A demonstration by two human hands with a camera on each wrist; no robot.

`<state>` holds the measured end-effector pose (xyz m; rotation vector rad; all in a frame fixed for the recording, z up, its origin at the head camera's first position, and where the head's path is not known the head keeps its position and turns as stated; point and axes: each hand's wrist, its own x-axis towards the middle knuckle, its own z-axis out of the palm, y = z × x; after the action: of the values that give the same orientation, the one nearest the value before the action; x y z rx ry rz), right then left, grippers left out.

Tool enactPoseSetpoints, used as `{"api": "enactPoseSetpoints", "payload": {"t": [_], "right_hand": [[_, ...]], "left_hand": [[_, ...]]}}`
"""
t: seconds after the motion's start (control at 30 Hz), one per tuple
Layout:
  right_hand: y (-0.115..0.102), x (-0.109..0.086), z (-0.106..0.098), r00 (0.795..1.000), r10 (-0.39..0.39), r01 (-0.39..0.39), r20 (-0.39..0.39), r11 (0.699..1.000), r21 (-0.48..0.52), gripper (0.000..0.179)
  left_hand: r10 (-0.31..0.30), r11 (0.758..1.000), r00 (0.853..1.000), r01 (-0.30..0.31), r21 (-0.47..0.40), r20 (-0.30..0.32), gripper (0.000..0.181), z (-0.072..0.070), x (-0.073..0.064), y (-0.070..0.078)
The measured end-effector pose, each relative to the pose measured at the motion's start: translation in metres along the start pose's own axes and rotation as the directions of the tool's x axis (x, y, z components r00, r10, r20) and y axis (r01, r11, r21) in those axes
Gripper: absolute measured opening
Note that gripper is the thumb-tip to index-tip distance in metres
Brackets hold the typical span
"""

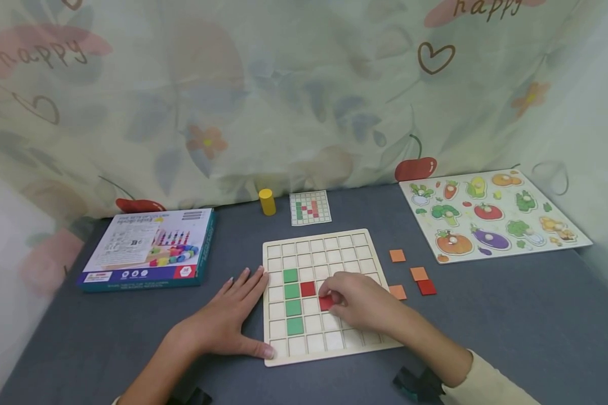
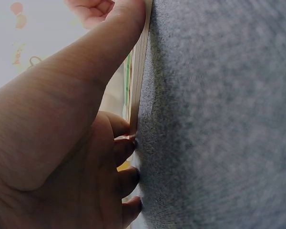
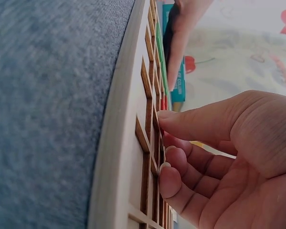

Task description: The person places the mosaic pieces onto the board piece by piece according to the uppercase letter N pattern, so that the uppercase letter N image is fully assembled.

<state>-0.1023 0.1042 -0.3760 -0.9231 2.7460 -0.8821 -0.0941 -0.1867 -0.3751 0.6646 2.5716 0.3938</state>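
A wooden grid board [image 1: 314,341] lies on the dark table. Several green tiles [image 1: 294,308] form a column in its left part, and a red tile [image 1: 308,289] sits in a cell beside them. Bent over the board, my right hand [image 1: 360,301] has thumb and fingertips on another red tile [image 1: 326,304], partly covered by the fingers. In the right wrist view the thumb [image 3: 195,125] and curled fingers meet the grid. My left hand [image 1: 223,326] rests spread along the board's left edge, thumb near the lower corner, fingertips by the upper side.
Orange tiles [image 1: 397,256] and a loose red tile [image 1: 427,287] lie right of the board. Behind it are a pattern card [image 1: 310,208] and a yellow cylinder [image 1: 267,202]. A toy box [image 1: 147,247] stands left; a vegetable puzzle board [image 1: 466,211] lies back right.
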Motion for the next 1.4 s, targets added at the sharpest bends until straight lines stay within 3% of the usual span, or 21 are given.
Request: {"api": "enactPoseSetpoints", "payload": {"t": [0.3,0.5,0.63,0.93,1.07,1.27,1.4], "right_hand": [[-0.003,-0.002,0.000,0.999,0.050,-0.050,0.014,0.999,-0.017,0.019],[0.000,-0.007,-0.003,1.000,0.013,-0.013,-0.004,1.000,-0.007,0.018],[0.006,-0.017,-0.010,0.999,0.033,-0.033,-0.028,0.999,-0.009,0.017],[0.040,-0.051,-0.038,0.987,0.099,-0.103,-0.123,0.994,-0.023,0.017],[0.059,-0.070,-0.054,0.976,0.149,-0.164,-0.155,0.983,-0.083,0.017],[0.086,-0.094,-0.073,0.966,0.231,-0.252,-0.117,0.943,-0.217,0.028],[0.096,-0.100,-0.079,0.969,0.231,-0.245,-0.086,0.942,-0.228,0.030]], "left_hand": [[-0.005,1.000,1.000,0.005,0.009,0.001,0.130,0.001,0.001,-0.001],[-0.003,1.000,1.000,0.003,0.004,0.009,0.129,0.001,0.001,-0.001],[-0.001,1.000,1.000,0.001,0.002,0.012,0.129,0.001,0.001,-0.001],[0.009,1.000,1.000,-0.009,-0.006,0.009,0.128,0.000,0.000,-0.002],[0.011,1.000,1.000,-0.011,-0.008,0.010,0.128,0.000,0.000,-0.002],[0.012,1.000,1.000,-0.012,-0.009,0.012,0.128,0.000,-0.001,-0.001],[0.009,1.000,1.000,-0.009,-0.009,0.015,0.128,0.000,0.000,-0.001]]}}
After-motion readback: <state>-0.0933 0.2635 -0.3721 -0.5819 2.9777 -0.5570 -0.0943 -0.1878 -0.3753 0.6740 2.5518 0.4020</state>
